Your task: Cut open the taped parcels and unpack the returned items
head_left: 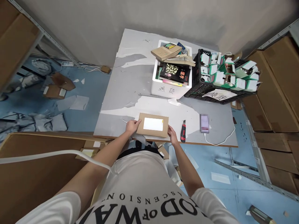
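A flat brown cardboard box [141, 130] with a blank-looking white label [153, 124] lies at the front edge of the table, right before my body. My left hand [132, 127] grips its left side, the thumb near the top edge. On the opposite side my right hand [172, 135] holds the right edge with curled fingers; part of them is hidden. A red and black utility knife [183, 132] lies to the right of my right hand. Farther right is a phone [204, 123] with a white cable plugged into it.
A white foam box [168, 88] full of books stands at the back of the table [130, 77]. Beside it is a black crate [198, 90] packed with green and white cartons. A large open carton [35, 180] is at left; cardboard boxes [268, 90] fill the right shelf.
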The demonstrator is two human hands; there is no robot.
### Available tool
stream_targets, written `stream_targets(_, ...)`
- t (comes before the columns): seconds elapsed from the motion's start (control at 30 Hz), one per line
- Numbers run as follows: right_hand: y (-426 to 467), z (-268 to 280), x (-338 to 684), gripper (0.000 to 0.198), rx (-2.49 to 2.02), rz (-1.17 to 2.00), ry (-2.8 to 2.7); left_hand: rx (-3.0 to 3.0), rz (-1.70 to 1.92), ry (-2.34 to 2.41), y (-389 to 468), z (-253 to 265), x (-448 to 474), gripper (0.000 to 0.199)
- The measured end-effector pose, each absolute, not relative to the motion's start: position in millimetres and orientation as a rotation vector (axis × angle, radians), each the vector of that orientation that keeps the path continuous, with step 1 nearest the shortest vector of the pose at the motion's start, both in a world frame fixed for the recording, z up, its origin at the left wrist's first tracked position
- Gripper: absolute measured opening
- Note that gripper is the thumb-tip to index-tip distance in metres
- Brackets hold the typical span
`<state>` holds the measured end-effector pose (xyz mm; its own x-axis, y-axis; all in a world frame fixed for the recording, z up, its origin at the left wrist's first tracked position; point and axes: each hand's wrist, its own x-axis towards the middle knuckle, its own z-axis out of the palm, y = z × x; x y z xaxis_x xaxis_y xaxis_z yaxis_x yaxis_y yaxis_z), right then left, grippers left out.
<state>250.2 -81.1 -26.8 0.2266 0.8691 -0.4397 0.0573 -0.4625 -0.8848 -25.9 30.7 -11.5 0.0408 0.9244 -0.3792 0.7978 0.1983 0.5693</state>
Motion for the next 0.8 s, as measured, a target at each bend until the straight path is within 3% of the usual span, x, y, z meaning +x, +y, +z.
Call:
stream_targets(0.2,-111,-47,243,0.076,-1.666,1.352,-1.149,1.525,0.339,1.447,25,-31,-57,0.049)
stream_targets(0.3,-103,-47,240,0.067,-1.714,1.301,-1.180,1.578,0.309,1.181,7,-40,-75,0.041)
stream_targets(0.53,-93,-38,245,0.058,-1.700,1.384,-1.108,1.601,0.357,1.109,-13,-38,-70,0.048)
stream_targets(0.8,-70,1,257,0.044,-1.839,1.140,-1.351,1.544,0.476,1.570,-6,3,-51,0.057)
